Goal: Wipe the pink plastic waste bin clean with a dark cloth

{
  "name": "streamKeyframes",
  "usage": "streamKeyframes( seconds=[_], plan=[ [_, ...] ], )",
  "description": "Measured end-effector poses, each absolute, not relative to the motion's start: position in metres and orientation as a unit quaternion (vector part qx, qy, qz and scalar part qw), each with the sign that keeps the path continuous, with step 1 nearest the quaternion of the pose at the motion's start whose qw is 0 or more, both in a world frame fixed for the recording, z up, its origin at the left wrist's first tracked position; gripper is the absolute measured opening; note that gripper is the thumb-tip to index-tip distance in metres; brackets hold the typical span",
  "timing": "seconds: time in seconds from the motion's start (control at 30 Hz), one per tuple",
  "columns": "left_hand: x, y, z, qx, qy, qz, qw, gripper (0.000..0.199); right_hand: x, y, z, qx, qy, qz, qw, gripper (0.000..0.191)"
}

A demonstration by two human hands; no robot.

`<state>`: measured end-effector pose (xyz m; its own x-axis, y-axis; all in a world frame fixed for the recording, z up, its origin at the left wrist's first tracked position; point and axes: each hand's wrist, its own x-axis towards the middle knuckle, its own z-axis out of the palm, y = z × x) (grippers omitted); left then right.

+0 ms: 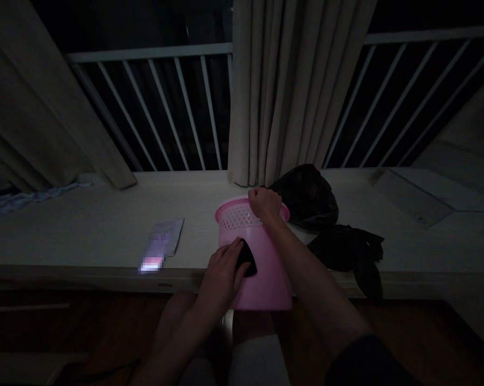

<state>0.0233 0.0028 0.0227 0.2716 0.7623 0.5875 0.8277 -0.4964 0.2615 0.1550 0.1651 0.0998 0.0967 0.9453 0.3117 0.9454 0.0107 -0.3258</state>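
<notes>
My right hand (266, 203) is clenched over the rim of a pink plastic bin with a honeycomb-pierced upper band (266, 287), probably to steady it against my other palm. My left hand (222, 265) grasps a flat, black, rounded piece (247, 260), its material unclear, between thumb and fingers against the bin's wall. The bin stands across the front edge of the long pale ledge (113, 220), its base lower than that edge, perhaps for easy reach; I cannot tell what supports it. Right of it, a crumpled black plastic bag (346, 246) droops over the front edge.
</notes>
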Motion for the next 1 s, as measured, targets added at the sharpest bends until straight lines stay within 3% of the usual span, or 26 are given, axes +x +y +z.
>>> streamKeyframes(
  seconds=[0.2,0.43,1.0],
  plan=[
    [0.022,-0.002,0.029,-0.818,-0.486,-0.306,0.046,0.040,0.164,0.158,0.100,-0.690,-0.683,-0.001,0.239,0.045],
    [0.029,-0.011,0.036,-0.835,-0.486,-0.256,0.040,0.053,0.169,0.152,0.101,-0.671,-0.698,-0.003,0.250,0.045],
    [0.040,-0.030,0.040,-0.803,-0.511,-0.307,0.007,0.051,0.179,0.120,0.113,-0.671,-0.695,-0.019,0.258,0.046]
  ],
)
